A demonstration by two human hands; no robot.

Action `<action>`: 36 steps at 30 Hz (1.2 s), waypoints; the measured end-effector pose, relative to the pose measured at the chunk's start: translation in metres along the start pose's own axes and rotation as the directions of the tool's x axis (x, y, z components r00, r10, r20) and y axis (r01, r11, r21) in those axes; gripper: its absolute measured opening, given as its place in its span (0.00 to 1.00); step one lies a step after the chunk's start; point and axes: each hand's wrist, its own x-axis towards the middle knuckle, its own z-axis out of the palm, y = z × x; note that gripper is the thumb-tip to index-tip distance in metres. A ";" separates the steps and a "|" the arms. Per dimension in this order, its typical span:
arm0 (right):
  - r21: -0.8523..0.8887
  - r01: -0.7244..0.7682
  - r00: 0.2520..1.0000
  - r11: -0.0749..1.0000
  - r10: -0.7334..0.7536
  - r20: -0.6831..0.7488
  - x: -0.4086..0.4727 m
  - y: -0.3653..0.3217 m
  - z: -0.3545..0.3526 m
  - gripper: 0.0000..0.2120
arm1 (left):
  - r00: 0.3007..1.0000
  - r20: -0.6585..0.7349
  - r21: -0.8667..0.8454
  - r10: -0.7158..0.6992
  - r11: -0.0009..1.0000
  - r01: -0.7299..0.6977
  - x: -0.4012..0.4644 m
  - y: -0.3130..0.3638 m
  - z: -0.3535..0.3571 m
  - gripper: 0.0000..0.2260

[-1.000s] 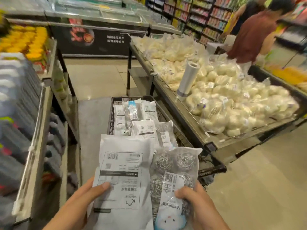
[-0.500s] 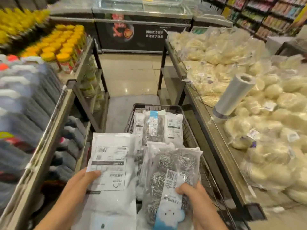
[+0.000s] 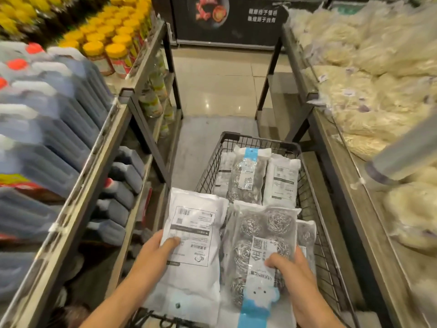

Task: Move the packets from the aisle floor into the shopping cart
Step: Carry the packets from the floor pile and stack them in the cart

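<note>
My left hand (image 3: 157, 253) grips a white packet (image 3: 196, 235) with its printed label facing up, held over the near left edge of the black wire shopping cart (image 3: 260, 140). My right hand (image 3: 292, 272) grips a clear packet of steel scourers (image 3: 262, 252) with a blue and white header, held over the cart's near end. Several more packets (image 3: 257, 176) lie in the cart's far end, some white and one clear with scourers. No packet on the aisle floor is in view.
A metal shelf rack (image 3: 99, 147) with blue jugs and yellow-lidded jars runs along the left. A display table (image 3: 350, 162) piled with bagged pale food borders the right, with a roll of plastic bags (image 3: 402, 155). Tiled floor (image 3: 220, 91) and a dark freezer lie beyond the cart.
The view has swung left and down, and the people at the far right have dropped out of sight. Both hands have carried their packets forward and lower over the cart.
</note>
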 end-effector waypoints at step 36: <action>-0.081 -0.115 0.992 0.990 0.111 -0.053 0.061 0.043 0.012 0.27 | 0.970 -0.207 0.676 0.131 0.735 0.045 0.066 -0.054 0.097 0.05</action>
